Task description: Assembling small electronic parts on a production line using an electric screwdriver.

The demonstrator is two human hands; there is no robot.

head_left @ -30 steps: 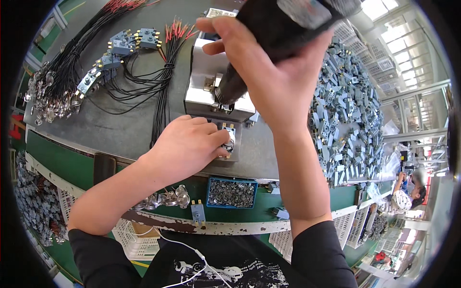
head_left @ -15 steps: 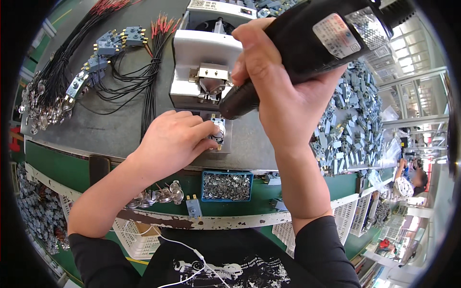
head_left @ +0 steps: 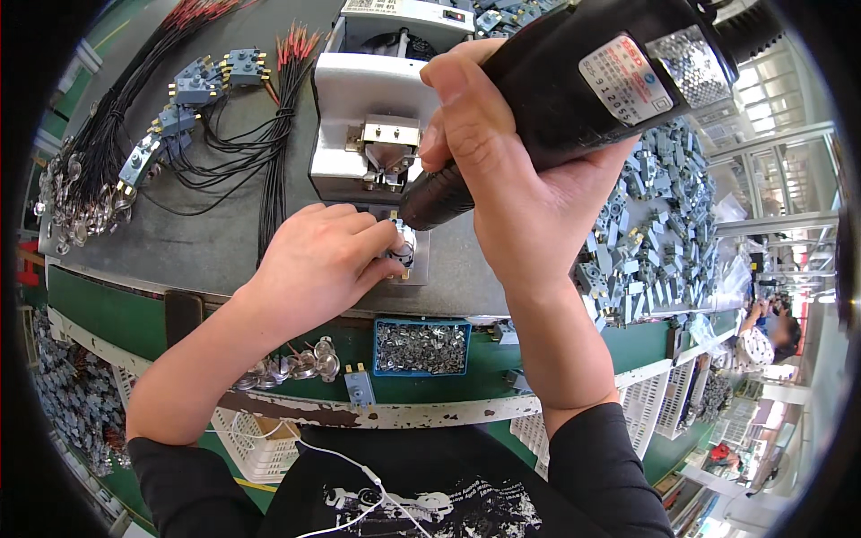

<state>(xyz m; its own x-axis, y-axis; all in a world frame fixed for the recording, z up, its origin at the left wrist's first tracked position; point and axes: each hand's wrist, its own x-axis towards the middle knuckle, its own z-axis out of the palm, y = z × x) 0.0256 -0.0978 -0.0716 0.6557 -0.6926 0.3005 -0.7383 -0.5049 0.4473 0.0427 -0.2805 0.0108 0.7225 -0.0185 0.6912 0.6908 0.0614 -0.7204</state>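
Note:
My right hand is wrapped round a black electric screwdriver, which slants down and left. Its dark nose comes right up to a small switch unit with a shiny metal piece on top; the bit cannot be made out. The unit sits on a flat metal fixture at the table's near side. The thumb and forefinger of my left hand close on the unit's left side and partly hide it.
A white machine stands just behind the fixture. Black wires and several grey-blue switches lie left. A heap of similar switches spreads right. Nearer are a blue tray of small metal pieces and a loose switch.
The screwdriver's nose has shifted slightly left and down, closer to the switch unit. My left fingers keep their pinch on it. The whole view has moved a little.

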